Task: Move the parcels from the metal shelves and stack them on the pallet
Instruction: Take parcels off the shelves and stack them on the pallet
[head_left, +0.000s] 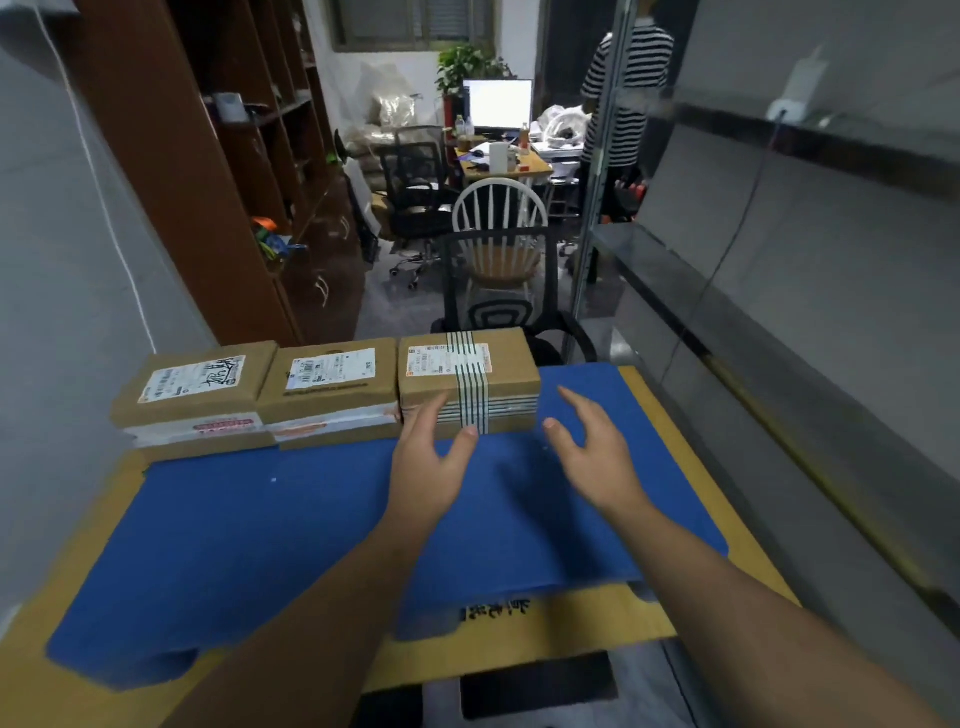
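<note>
Spread loosely, pinching nothing: left grip (428, 462) with fingertips at the near face of the striped-tape parcel (467, 374), right grip (597, 452) hovering just beside it. Sat rightmost in a row of three along the far edge of the blue pallet (311, 519). Looked like the setting-down step. Called next for a turn to the metal shelves (779, 291) for another parcel.

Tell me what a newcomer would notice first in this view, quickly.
The bright blue sheet fills the foreground, with a row of brown parcels along its far edge. The rightmost one, the striped-tape parcel, stands out. The left hand and right hand are spread open just in front of it. Far behind, a glowing monitor sits on a cluttered desk.
</note>
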